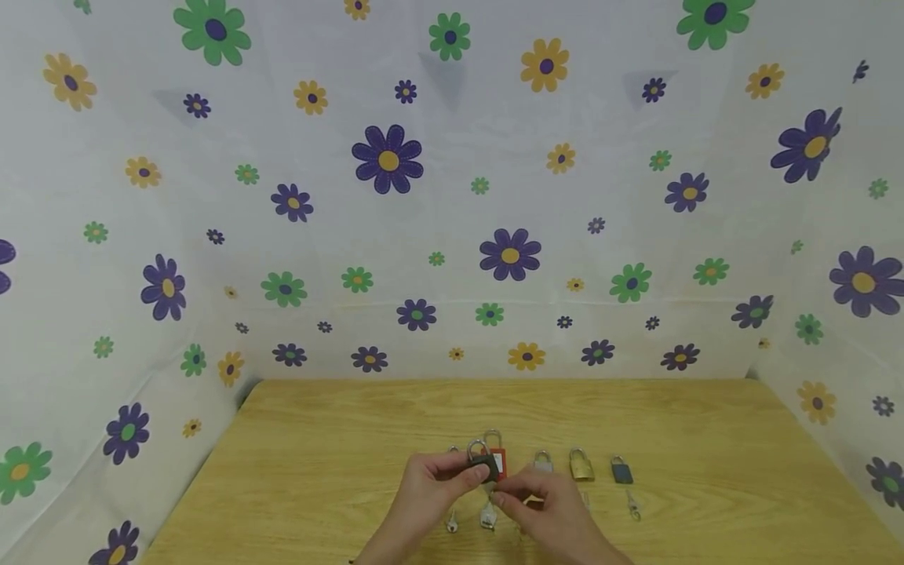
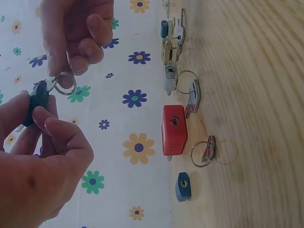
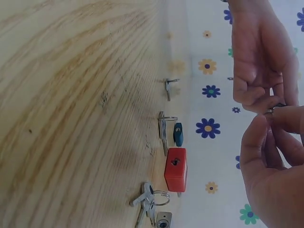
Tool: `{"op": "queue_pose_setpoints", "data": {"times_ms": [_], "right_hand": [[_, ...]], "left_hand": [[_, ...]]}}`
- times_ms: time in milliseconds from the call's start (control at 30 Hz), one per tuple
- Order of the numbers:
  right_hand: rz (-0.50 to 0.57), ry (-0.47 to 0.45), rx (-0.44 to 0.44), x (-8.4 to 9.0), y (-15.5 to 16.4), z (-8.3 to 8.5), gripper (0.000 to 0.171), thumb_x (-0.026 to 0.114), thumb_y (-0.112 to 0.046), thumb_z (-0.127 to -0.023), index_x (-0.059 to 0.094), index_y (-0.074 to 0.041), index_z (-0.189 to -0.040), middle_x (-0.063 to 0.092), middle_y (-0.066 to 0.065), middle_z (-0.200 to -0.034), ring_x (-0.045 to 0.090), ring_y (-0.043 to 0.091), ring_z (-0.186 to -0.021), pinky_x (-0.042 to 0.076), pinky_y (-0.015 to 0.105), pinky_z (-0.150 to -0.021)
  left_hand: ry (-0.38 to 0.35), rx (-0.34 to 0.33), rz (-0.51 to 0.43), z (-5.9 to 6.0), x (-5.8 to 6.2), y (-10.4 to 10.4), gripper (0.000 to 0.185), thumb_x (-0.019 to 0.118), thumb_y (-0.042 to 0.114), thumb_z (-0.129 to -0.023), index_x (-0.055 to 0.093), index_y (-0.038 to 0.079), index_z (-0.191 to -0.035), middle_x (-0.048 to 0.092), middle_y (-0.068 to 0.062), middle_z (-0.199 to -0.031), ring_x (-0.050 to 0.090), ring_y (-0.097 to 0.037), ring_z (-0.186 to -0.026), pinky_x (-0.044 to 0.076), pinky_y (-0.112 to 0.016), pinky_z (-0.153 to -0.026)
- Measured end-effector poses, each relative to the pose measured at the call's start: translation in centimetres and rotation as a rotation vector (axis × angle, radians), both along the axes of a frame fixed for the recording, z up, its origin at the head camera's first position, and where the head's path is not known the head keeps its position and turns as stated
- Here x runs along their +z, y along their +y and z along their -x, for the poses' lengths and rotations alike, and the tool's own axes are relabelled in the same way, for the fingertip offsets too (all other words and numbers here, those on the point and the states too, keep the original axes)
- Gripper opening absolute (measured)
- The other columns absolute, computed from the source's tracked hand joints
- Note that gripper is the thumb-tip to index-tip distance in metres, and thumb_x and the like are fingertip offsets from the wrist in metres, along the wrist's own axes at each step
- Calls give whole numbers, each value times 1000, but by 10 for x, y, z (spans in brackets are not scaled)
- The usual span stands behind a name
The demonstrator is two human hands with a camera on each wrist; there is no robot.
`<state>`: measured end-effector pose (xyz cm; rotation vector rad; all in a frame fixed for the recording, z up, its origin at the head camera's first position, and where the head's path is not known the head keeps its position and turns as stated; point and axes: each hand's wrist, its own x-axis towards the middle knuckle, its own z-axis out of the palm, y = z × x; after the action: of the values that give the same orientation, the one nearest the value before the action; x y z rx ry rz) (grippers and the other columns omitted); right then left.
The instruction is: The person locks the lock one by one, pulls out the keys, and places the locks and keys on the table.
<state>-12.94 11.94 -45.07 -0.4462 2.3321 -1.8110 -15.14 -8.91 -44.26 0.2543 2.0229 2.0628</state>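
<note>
My left hand (image 1: 439, 488) holds a dark padlock (image 1: 483, 466) raised above the wooden table, its steel shackle pointing up. Thumb and fingers grip the padlock body (image 2: 39, 100) from its sides. Just below it, my right hand (image 1: 549, 506) pinches a small key at the bottom of the lock. A metal ring (image 2: 65, 84) hangs from this key, by the right fingertips. Most of the key is hidden by the fingers. Behind the raised lock, a red padlock (image 1: 501, 461) stands on the table, partly covered in the head view.
To the right stand a silver padlock (image 1: 542, 461), a brass padlock (image 1: 582, 466) and a blue padlock (image 1: 621, 471). Keys on a ring (image 1: 488, 515), a single key (image 1: 452, 521) and another key (image 1: 633, 505) lie nearer. A flowered cloth (image 1: 452, 220) encloses the table's back and sides.
</note>
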Motion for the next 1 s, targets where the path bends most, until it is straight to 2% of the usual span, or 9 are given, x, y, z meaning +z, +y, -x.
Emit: {"op": "queue_pose_setpoints", "data": {"times_ms": [133,367,633,800,1000], "right_hand": [[29,-35,3,-2,0,0,20,69,-19,-99,78,-3,-106,73,14,-103,67,3,-88,58,22,-73],[29,-39,7,-4,-2,-1,18,69,-17,-99,77,-1,-102,72,12,-99,65,2,-85,57,21,-69],[9,-11,-27,1,-6,-4,13,70,-16,-97,77,-4,-97,70,7,-91,62,2,-79,55,21,-69],[6,-49,-49,4,-8,-4,15,69,-16,-97,75,-2,-98,71,8,-91,62,4,-78,55,21,-74],[8,-59,-64,6,-9,-4,13,70,-13,-96,74,-1,-94,71,10,-91,62,6,-77,54,22,-74]], "left_hand": [[-3,-6,3,-2,0,2,33,76,22,-94,75,-3,-117,77,-13,-113,71,-10,-105,57,-24,-92],[-13,17,20,-4,-2,4,33,75,21,-95,75,-4,-116,78,-14,-111,71,-8,-101,58,-24,-90],[-51,112,53,-6,-4,7,31,76,19,-94,75,-4,-114,79,-12,-105,68,-4,-89,55,-22,-76],[-66,156,45,-6,-3,9,31,78,19,-93,76,-4,-113,80,-8,-100,67,-4,-85,55,-21,-74],[-68,184,46,-6,-1,12,32,79,20,-92,76,-5,-112,80,-5,-96,66,-3,-81,52,-21,-71]]}}
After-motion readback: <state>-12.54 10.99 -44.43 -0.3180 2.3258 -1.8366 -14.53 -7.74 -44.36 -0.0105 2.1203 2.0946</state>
